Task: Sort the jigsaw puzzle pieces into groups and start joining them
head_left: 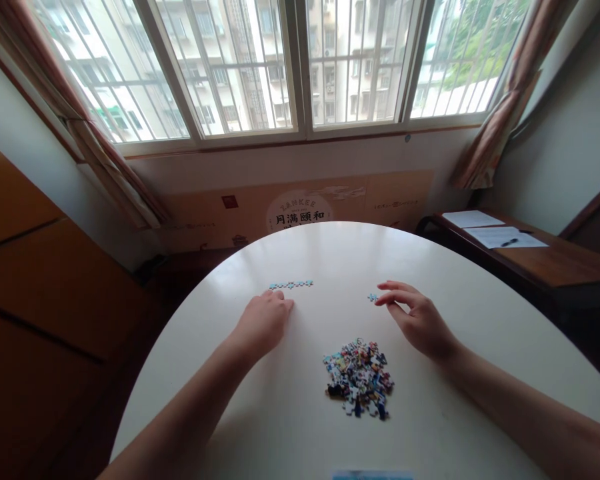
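A short row of joined light-blue jigsaw pieces [291, 285] lies on the white round table [350, 253]. My left hand [267, 317] rests just below this row, its fingers curled together and pointing down. What is under those fingertips, if anything, is hidden. On the right, my right hand [415, 317] has its fingers spread, with one fingertip touching a small light-blue jigsaw piece [373, 298] on the tabletop. Between my forearms sits a heap of mixed jigsaw pieces [359, 377], many overlapping, in white, dark and several other colours.
The blue edge of a flat object [373, 475] shows at the bottom of the view. To the right stands a brown wooden desk [570, 257] with papers [505, 237] and a pen. A cardboard panel [350, 193] leans below the barred window beyond the table.
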The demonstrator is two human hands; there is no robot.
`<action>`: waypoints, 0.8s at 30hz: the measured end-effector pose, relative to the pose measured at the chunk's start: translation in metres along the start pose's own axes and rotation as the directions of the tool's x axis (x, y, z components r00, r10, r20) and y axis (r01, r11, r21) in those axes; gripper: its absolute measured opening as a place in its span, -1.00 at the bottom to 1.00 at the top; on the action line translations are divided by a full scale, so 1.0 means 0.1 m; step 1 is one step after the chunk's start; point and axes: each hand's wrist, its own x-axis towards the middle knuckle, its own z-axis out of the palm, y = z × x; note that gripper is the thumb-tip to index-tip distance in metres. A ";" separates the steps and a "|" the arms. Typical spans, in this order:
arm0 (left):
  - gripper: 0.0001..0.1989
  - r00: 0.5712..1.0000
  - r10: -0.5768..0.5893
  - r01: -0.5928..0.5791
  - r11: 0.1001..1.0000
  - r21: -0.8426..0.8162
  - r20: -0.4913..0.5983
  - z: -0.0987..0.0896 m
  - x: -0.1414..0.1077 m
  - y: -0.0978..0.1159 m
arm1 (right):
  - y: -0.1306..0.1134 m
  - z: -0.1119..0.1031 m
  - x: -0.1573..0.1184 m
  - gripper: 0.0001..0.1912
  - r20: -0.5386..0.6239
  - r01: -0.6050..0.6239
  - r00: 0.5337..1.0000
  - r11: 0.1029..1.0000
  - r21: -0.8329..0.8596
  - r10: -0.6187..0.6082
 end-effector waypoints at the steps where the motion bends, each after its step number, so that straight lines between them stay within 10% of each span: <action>1: -0.71 0.998 -0.056 0.056 0.998 -0.037 -0.002 0.00 0.00 -0.11 | 0.00 0.01 -0.01 -0.76 0.014 -0.006 1.000 1.000 0.001 0.006; 8: -0.69 0.984 -0.178 0.175 0.974 -0.144 -0.009 0.03 0.01 -0.53 | 0.01 0.02 -0.05 -0.76 0.067 -0.004 0.998 1.000 -0.019 0.005; 24: -0.76 0.974 -0.217 0.196 0.951 -0.237 -0.066 0.04 0.00 -0.57 | -0.02 0.01 -0.07 -0.78 0.088 0.036 0.996 0.999 -0.015 -0.035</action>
